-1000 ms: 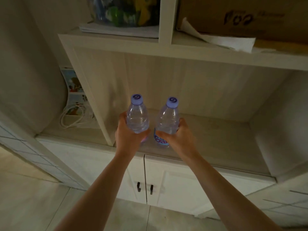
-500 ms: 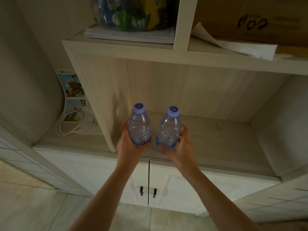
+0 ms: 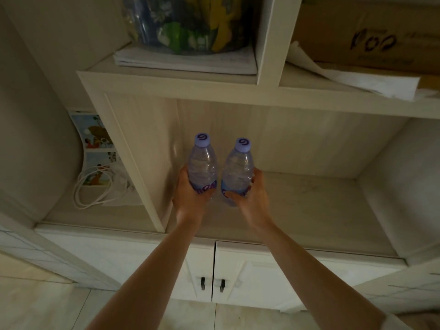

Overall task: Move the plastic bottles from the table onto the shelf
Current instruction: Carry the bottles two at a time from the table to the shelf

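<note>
Fingers (image 3: 234, 194) of each hand curl round an upright bottle (image 3: 202, 166), caps up, over the shelf (image 3: 309, 201).

Two bottles are standing side by side inside the shelf (image 3: 309, 201) opening, the left bottle (image 3: 202, 163) at nine o'clock of the right bottle (image 3: 238, 170), each sitting in a hand; cabinet doors (image 3: 250, 277) are lying at six o'clock.

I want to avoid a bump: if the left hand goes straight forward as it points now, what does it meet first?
Probably the back panel of the shelf; the way ahead of the left hand looks free, though depth is unclear.
</note>
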The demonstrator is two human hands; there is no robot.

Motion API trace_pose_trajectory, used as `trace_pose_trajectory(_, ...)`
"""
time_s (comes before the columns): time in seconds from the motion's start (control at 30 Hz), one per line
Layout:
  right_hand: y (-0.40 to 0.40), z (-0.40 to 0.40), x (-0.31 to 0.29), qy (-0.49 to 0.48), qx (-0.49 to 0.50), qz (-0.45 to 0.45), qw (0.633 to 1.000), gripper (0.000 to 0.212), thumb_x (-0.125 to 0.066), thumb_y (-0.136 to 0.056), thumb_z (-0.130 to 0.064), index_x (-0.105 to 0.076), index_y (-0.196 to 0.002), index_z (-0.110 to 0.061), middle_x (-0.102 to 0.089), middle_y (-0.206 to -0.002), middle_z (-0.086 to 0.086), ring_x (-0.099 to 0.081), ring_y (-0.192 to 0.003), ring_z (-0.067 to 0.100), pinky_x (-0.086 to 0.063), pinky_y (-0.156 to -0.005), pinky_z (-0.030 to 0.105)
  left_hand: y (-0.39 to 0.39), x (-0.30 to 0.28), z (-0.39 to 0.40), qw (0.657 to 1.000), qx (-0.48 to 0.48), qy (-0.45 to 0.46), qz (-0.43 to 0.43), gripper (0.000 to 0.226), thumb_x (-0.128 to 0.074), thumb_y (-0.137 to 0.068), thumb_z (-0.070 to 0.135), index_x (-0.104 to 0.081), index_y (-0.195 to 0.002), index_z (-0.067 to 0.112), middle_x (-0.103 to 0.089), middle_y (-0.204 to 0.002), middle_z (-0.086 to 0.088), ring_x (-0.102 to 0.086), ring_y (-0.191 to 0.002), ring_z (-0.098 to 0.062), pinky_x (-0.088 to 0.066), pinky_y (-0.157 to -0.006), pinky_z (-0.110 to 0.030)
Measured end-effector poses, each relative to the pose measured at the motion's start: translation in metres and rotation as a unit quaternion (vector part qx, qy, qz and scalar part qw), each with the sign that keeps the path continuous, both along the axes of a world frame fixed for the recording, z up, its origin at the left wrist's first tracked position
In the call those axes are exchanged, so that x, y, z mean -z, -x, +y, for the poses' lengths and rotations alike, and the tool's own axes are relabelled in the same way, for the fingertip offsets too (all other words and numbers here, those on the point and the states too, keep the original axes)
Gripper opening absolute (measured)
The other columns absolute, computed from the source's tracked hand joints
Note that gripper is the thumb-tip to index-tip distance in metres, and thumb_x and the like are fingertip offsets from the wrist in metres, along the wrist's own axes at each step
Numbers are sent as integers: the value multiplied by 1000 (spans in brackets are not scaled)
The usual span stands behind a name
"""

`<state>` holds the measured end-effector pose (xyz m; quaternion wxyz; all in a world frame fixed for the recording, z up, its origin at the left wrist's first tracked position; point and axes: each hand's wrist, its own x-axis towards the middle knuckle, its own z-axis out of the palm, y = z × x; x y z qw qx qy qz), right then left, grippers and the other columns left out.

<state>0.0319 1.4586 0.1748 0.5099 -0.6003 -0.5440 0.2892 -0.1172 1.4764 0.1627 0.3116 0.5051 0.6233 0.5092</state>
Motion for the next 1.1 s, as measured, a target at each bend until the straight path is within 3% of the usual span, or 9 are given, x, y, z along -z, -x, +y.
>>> trace_pose_trajectory(0.3, -5, 44, 3, 13, 16, 21, 1000, 67, -78, -69, 0, -40, -121, -15, -59, -110, 7, -59, -88, 14, -45, -57, 4, 3, 7, 46, 998, -14, -44, 32, 74, -90, -59, 14, -54, -123, 1, -68, -114, -13, -66, -103, -26, -52, -83, -32)
trace_pose_trajectory(0.37, -6, 51, 5, 23, 21, 21, 999, 68, -79, -69, -5, -39, -123, -17, -59, -113, 8, -62, -91, 16, -51, -63, 13, 3, 9, 53, 998, -12, -45, 31, 78, -90, -59, 14, -52, -127, 1, -67, -117, -13, -64, -107, -27, -53, -88, -37)
trace_pose_trajectory(0.47, -5, 50, 8, 36, 34, 17, 999, 71, -80, -64, -22, -38, -121, -29, -58, -116, 9, -63, -101, 24, -57, -76, 40, 0, 13, 55, 998, -9, -52, 42, 84, -89, -61, 15, -47, -133, 4, -64, -124, -12, -62, -112, -27, -52, -92, -42)
trace_pose_trajectory(0.67, -4, 46, 24, 43, 37, 32, 998, 72, -79, -55, -38, -39, -114, -39, -57, -118, 8, -63, -104, 26, -58, -74, 50, -3, 25, 54, 998, -2, -33, 55, 89, -87, -63, 20, -41, -139, 10, -61, -129, -11, -59, -117, -27, -52, -93, -45)
trace_pose_trajectory(0.73, -2, 42, 18, 42, 38, 40, 998, 77, -85, -59, -25, -38, -119, -33, -56, -120, 10, -62, -107, 27, -60, -72, 38, 1, 25, 51, 998, -9, -34, 55, 90, -86, -63, 24, -40, -140, 12, -60, -130, -10, -59, -118, -27, -52, -93, -45)
trace_pose_trajectory(0.8, 10, 26, 30, 63, 15, 23, 998, 77, -83, -65, -8, -38, -126, -17, -55, -122, 14, -60, -107, 27, -54, -64, 13, 11, 38, 32, 998, -18, -10, 60, 88, -86, -64, 25, -42, -138, 11, -61, -129, -11, -60, -116, -28, -52, -92, -45)
trace_pose_trajectory(0.87, 11, 25, 33, 66, 20, 21, 997, 76, -82, -68, -4, -37, -129, -8, -55, -123, 17, -60, -107, 27, -48, -60, 6, 12, 40, 27, 998, -32, -3, 58, 86, -87, -64, 23, -43, -137, 9, -62, -128, -12, -61, -116, -29, -52, -93, -43)
trace_pose_trajectory(1.03, 9, 36, 24, 154, 61, -4, 986, 86, -84, -68, -23, -36, -136, -1, -56, -131, 15, -57, -118, 28, -48, -87, 28, 14, 38, 26, 994, -20, 41, 94, 70, -82, -70, 12, -49, -130, 3, -62, -126, -18, -60, -115, -34, -46, -89, -33)
trace_pose_trajectory(1.1, 8, 33, 21, 160, 66, -21, 985, 82, -82, -71, -27, -38, -135, -1, -56, -131, 14, -57, -118, 29, -45, -88, 30, 16, 39, 18, 994, -15, 39, 101, 69, -76, -72, 4, -47, -135, 5, -60, -130, -16, -58, -119, -32, -44, -95, -32)
